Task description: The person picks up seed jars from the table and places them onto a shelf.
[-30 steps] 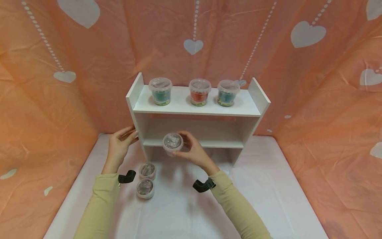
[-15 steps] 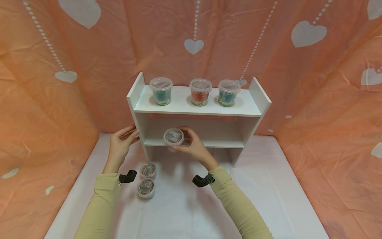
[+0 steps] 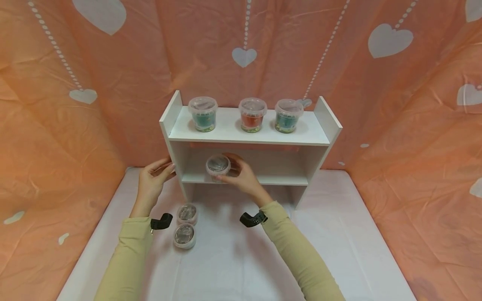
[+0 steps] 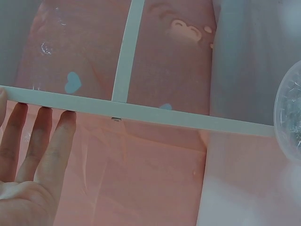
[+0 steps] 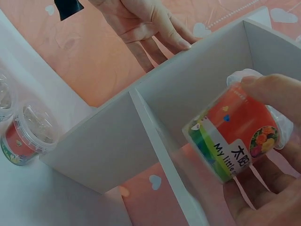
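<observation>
My right hand (image 3: 242,177) holds a clear lidded plastic cup (image 3: 217,165) around its side, at the front of the small white shelf unit's (image 3: 229,133) middle opening. A red and green printed label shows on the cup (image 5: 225,136) in the right wrist view; it looks tilted there and apart from the middle board (image 5: 164,160). My left hand (image 3: 150,184) touches the unit's left side panel. Its straight fingers (image 4: 51,150) lie against the panel's outer face in the left wrist view, and its thumb is at the edge.
Two more lidded cups (image 3: 187,214) stand on the white tablecloth (image 3: 226,263) left of centre, in front of the unit. On the top board are a green cup (image 3: 203,115), a red cup (image 3: 252,116) and another green cup (image 3: 288,117). An orange curtain (image 3: 203,50) hangs close behind.
My right hand has moved the cup a little up and forward, from in front of the middle board to the opening above it. The left hand stays at the side panel.
</observation>
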`<state>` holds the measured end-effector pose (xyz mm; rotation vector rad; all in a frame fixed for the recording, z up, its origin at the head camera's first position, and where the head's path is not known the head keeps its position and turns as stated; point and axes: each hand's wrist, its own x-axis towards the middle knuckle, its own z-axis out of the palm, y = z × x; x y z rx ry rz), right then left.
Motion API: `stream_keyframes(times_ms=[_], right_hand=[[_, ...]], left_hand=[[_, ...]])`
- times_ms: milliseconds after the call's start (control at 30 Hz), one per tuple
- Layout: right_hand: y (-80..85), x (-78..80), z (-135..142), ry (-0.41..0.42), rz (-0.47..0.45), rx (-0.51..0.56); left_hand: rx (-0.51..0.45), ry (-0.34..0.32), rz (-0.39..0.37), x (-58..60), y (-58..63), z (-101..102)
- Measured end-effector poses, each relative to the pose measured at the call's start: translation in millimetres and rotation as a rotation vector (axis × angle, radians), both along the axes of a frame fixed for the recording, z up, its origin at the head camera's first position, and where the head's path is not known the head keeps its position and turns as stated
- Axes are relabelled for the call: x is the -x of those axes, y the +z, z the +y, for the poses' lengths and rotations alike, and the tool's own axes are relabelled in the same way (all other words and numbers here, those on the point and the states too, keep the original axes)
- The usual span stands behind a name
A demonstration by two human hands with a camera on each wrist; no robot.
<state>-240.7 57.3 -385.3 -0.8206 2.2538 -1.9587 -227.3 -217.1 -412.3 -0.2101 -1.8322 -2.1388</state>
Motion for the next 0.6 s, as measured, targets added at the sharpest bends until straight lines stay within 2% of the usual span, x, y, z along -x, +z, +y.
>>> stream_keyframes(times_ms=[600], right_hand=[[-2.6, 13.8, -15.3, 0.019, -0.049, 0.038]], left_hand=[[0.008, 0.011, -0.004, -0.1, -0.5, 0.2]])
